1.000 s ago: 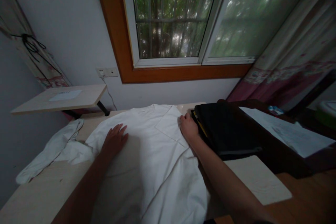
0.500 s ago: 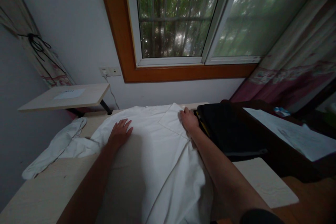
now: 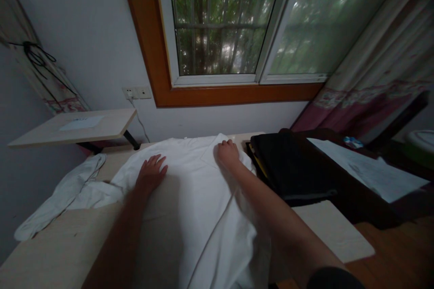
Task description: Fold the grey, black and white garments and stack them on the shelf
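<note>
A white long-sleeved shirt [image 3: 200, 180] is spread over the table, one sleeve [image 3: 64, 205] stretching out to the left. On the upper left part of the cloth lies my left hand [image 3: 151, 173], its fingers spread flat. My right hand [image 3: 228, 154] is at the shirt's upper right, fingers curled down onto the fabric; what lies under the fingertips is partly hidden. Long folds run down the cloth below my right forearm.
A small raised shelf [image 3: 111, 126] with a paper stands at the back left. Folded black cloth [image 3: 291, 167] lies right of the shirt. Farther right, a dark surface bears a white sheet [image 3: 366, 169]. A window [image 3: 220, 22] and a wall socket [image 3: 136, 93] are behind the table.
My right hand has moved left across the shirt from its right edge, its fingers now more curled, and the cloth's right side has shifted. My left hand stays flat; the view has turned slightly.
</note>
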`<state>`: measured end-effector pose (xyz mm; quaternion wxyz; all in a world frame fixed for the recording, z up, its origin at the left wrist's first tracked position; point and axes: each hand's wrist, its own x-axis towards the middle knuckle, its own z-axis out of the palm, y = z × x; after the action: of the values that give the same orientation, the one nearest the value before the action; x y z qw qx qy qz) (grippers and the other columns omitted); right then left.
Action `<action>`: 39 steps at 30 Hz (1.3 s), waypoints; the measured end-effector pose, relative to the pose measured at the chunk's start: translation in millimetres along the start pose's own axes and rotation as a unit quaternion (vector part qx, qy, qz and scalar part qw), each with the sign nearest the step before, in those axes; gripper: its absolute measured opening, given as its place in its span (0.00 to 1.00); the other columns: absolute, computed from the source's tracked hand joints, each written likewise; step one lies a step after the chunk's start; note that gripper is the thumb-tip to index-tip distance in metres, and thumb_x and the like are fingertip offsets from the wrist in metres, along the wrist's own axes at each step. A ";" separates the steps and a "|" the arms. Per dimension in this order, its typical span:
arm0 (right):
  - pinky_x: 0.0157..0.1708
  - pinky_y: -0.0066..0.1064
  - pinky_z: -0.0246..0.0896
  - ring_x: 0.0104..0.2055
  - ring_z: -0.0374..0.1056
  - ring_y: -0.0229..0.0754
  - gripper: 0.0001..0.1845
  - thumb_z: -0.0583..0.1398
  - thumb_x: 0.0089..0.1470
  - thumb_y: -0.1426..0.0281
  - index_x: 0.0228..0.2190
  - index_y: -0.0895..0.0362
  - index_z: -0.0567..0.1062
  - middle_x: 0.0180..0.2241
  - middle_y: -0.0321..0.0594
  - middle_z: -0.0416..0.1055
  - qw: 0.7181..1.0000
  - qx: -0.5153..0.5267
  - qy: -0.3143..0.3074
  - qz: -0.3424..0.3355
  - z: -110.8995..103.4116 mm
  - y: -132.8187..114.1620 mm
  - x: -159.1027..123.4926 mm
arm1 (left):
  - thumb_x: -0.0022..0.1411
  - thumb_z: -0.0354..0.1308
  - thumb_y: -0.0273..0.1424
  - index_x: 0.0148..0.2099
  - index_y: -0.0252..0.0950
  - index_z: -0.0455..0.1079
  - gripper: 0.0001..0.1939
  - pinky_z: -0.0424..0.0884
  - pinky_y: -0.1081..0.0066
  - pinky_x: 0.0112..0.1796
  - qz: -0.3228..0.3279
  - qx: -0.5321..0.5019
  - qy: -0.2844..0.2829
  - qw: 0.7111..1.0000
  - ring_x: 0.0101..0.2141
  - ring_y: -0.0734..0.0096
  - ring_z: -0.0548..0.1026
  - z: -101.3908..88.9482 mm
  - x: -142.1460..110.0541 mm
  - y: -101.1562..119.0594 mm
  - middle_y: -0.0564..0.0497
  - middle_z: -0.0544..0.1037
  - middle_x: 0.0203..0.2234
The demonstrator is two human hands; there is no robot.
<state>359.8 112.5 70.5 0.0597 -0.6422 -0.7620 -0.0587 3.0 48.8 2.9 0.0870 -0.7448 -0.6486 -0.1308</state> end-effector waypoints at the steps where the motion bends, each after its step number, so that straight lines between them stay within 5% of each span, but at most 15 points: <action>1: 0.52 0.42 0.57 0.56 0.62 0.56 0.19 0.51 0.64 0.74 0.49 0.63 0.77 0.52 0.61 0.72 1.000 0.011 -0.002 0.009 2.5 -11.3 0.0 | 0.71 0.47 0.40 0.65 0.40 0.67 0.25 0.57 0.49 0.65 -0.005 0.002 -0.003 1.000 0.66 0.55 0.63 -0.8 0.8 1.8 0.43 0.67 0.66; 7: 0.53 0.38 0.59 0.56 0.63 0.51 0.20 0.54 0.62 0.73 0.54 0.59 0.73 0.56 0.54 0.71 0.997 0.072 0.009 0.034 20.1 -71.9 -10.2 | 0.71 0.45 0.38 0.66 0.40 0.66 0.25 0.56 0.44 0.64 -0.061 0.007 0.004 0.998 0.67 0.53 0.62 2.5 1.3 21.4 0.43 0.65 0.68; 11: 0.62 0.43 0.51 0.61 0.59 0.53 0.21 0.54 0.63 0.72 0.56 0.60 0.72 0.61 0.54 0.67 0.988 0.133 0.076 0.033 27.4 -81.6 -26.6 | 0.71 0.44 0.35 0.66 0.38 0.66 0.26 0.53 0.40 0.65 -0.080 0.005 0.047 0.996 0.67 0.50 0.61 5.7 -3.0 33.2 0.41 0.64 0.68; 15: 0.61 0.40 0.53 0.57 0.62 0.51 0.20 0.55 0.62 0.73 0.55 0.58 0.73 0.57 0.51 0.71 0.984 0.154 0.084 0.007 27.6 -61.9 -42.0 | 0.71 0.45 0.35 0.66 0.39 0.67 0.25 0.55 0.40 0.64 -0.068 0.011 0.066 0.995 0.66 0.49 0.63 4.2 -9.2 35.7 0.41 0.66 0.67; 25: 0.62 0.38 0.53 0.60 0.61 0.50 0.19 0.55 0.62 0.72 0.53 0.58 0.75 0.57 0.48 0.71 0.981 0.158 0.106 0.030 30.4 1.8 -79.3 | 0.72 0.44 0.37 0.67 0.41 0.65 0.25 0.56 0.38 0.63 -0.039 0.004 -0.001 0.999 0.68 0.47 0.59 -16.7 -30.6 57.5 0.43 0.62 0.69; 39: 0.66 0.49 0.48 0.63 0.59 0.53 0.20 0.54 0.64 0.68 0.55 0.55 0.73 0.61 0.48 0.68 0.986 0.110 0.120 0.031 26.0 14.8 -148.1 | 0.72 0.45 0.38 0.68 0.44 0.64 0.25 0.52 0.39 0.65 -0.001 -0.018 -0.010 1.000 0.69 0.49 0.58 -21.0 -57.2 67.6 0.44 0.62 0.69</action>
<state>398.9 -24.5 20.4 0.2230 -0.6432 -0.7308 -0.0494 61.0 -21.2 8.0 0.0670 -0.7466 -0.6480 -0.1346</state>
